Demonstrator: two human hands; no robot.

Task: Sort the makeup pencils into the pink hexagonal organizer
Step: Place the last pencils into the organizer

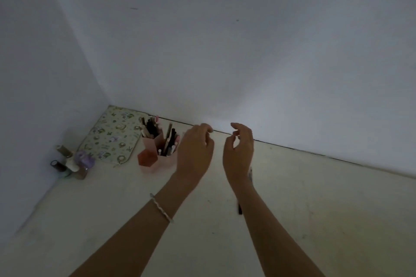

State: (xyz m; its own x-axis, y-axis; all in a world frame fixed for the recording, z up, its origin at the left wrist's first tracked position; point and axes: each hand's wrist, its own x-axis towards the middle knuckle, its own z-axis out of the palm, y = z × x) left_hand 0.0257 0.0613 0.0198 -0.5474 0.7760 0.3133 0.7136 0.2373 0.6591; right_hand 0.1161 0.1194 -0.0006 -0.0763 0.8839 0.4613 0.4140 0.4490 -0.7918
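The pink hexagonal organizer [155, 157] stands on the pale table near the back wall, left of centre. Several dark and pink makeup pencils [150, 129] stick up from its taller cells; the low darker cell at the front left looks empty. My left hand [194, 153] hovers just right of the organizer, fingers curled loosely, nothing in it. My right hand [238, 153] hangs beside it, fingers apart and empty. A dark pencil [240, 208] lies on the table, mostly hidden under my right forearm, and a pale pencil [250, 173] shows beside my right wrist.
A floral pouch [110, 136] lies flat in the back left corner. A cluster of nail polish bottles [72, 164] stands left of it by the side wall. White walls close off the back and left. The table [315, 220] stretches to the right and front.
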